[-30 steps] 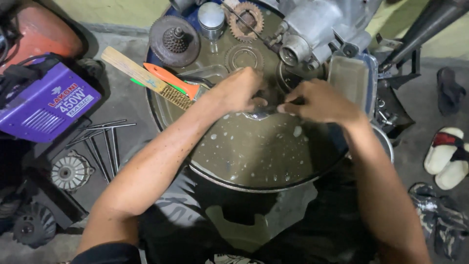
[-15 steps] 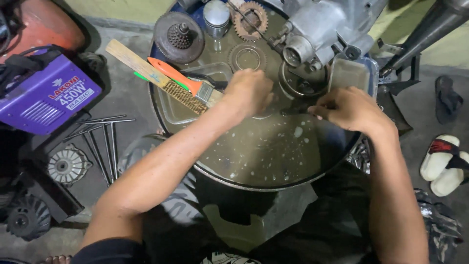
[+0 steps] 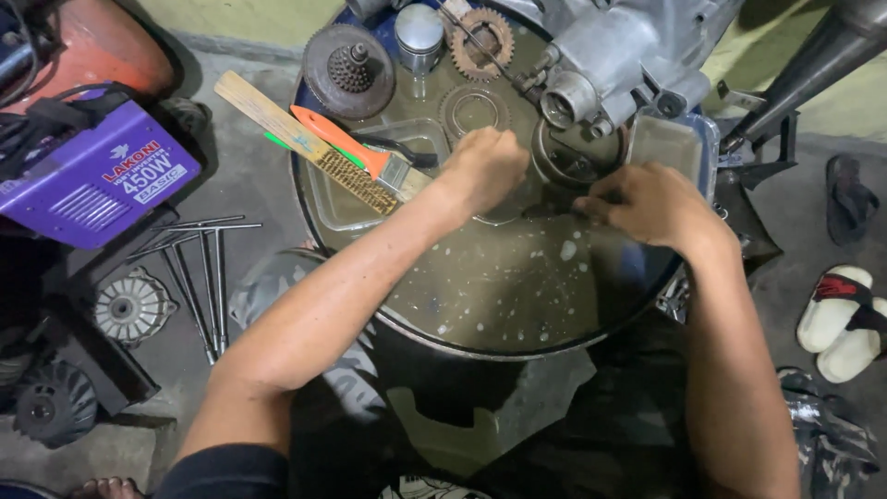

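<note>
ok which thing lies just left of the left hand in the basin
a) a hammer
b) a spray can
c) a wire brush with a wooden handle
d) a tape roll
c: a wire brush with a wooden handle lies beside an orange-handled paintbrush, just left of the left hand.

Grey concrete floor (image 3: 249,185), yellow-green wall (image 3: 240,18).

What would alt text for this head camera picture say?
Seen from above, a person's left hand and right hand work in a round basin of murky liquid, beside a wire brush, gears and a grey engine casing.
</note>
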